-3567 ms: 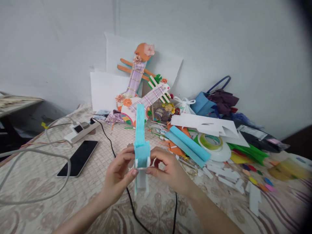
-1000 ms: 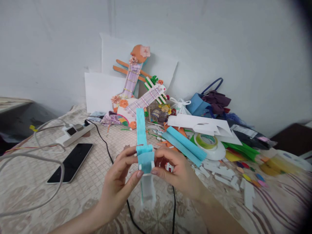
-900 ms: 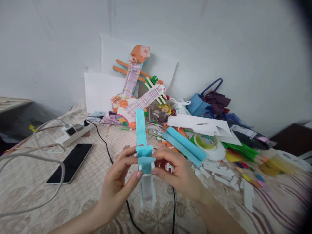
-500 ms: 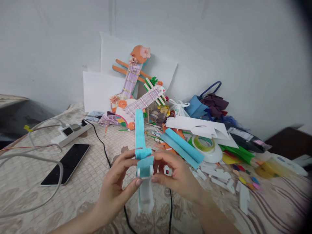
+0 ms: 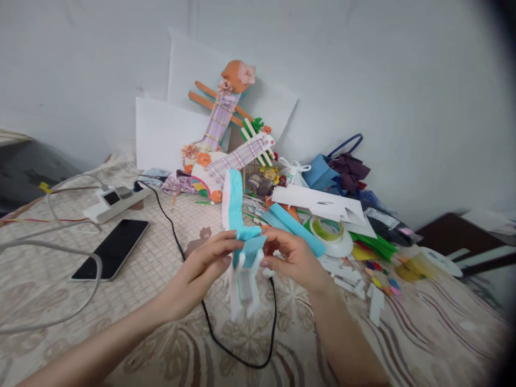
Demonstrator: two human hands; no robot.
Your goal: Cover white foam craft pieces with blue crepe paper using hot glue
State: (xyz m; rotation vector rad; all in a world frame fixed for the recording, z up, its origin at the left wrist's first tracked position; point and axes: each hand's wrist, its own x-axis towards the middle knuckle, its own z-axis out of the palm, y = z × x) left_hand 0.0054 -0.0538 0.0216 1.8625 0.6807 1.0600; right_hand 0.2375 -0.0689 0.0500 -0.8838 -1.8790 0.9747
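Observation:
Between my hands is a blue-and-white paper craft piece, with a tall curved blue strip at the far end and white side walls toward me. My left hand pinches its left side near the middle fold. On the right edge of the same piece, my right hand closes thumb and fingers around a blue flap. The white walls at the near end stand apart like a channel, slightly blurred. Part of the middle is hidden behind my fingers.
Decorated paper instruments lean against white boards at the back. To the left lie a phone, a power strip and cables. On the right are a tape roll, blue paper and white scraps. A black cord loops nearby.
The craft piece has turned and tilted, so its white side walls and inner channel show more. Both hands keep hold of it. The whole view has shifted slightly.

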